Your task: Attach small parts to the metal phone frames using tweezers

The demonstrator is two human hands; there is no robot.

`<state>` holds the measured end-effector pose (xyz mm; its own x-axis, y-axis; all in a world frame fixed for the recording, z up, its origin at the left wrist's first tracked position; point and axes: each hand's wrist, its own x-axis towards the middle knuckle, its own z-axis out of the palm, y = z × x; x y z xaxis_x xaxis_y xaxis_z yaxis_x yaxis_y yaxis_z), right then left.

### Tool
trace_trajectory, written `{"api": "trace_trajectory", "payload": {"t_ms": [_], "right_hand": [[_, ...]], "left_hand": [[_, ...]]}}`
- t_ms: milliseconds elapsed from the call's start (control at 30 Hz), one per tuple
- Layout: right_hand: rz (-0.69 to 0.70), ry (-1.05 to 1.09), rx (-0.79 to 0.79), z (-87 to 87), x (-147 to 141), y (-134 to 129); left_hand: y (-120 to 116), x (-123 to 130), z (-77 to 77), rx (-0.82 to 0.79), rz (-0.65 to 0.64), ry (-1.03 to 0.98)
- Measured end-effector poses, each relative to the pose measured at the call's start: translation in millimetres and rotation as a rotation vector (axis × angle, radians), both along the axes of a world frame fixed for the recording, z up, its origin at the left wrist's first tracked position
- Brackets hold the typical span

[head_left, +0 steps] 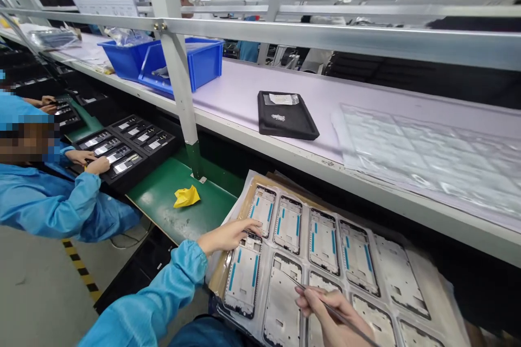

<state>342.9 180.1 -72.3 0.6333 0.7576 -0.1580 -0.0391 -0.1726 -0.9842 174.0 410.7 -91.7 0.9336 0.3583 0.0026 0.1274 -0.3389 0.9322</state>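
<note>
Co-worker's hands (83,160) on a black compartment tray (126,152); yellow cloth (186,196) on a green mat (214,200); left hand (230,236), fingers spread across phone frames (287,225) stacked on a sheet; right hand (328,309), fingers pinching steel tweezers (336,309), whose slipping tips could scratch a frame

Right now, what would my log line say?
left hand: on phone frame | right hand: holding tweezers | nearby: yellow cloth
</note>
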Motion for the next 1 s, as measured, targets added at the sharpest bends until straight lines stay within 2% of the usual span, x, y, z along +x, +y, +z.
{"api": "trace_trajectory", "payload": {"t_ms": [100, 267, 367, 467, 633, 833, 1000], "right_hand": [[0.022, -0.02, 0.008, -1.2, -2.3, 19.2], [0.09, 0.0, 0.055, -13.3, -1.9, 57.4], [0.199, 0.009, 0.087, -27.8, -3.9, 82.5], [0.267, 0.021, 0.092, -42.5, -10.0, 100.1], [0.294, 0.01, 0.104, -57.4, -17.1, 107.2], [0.328, -0.055, 0.144, -59.3, -16.1, 105.2], [0.327, -0.113, 0.171, -54.1, -16.5, 104.6]], "left_hand": [[-5.4, -6.1, -8.5, 0.059, 0.027, -0.018], [-40.6, -28.7, -39.6, 0.209, 0.411, 0.034], [-60.5, -37.6, -49.0, 0.206, 0.481, 0.124], [-66.7, -38.9, -45.4, 0.248, 0.49, 0.16], [-61.3, -39.3, -30.9, 0.335, 0.391, 0.277], [-58.6, -42.5, -24.6, 0.331, 0.32, 0.323], [-57.5, -36.7, -18.2, 0.424, 0.305, 0.419]]}}
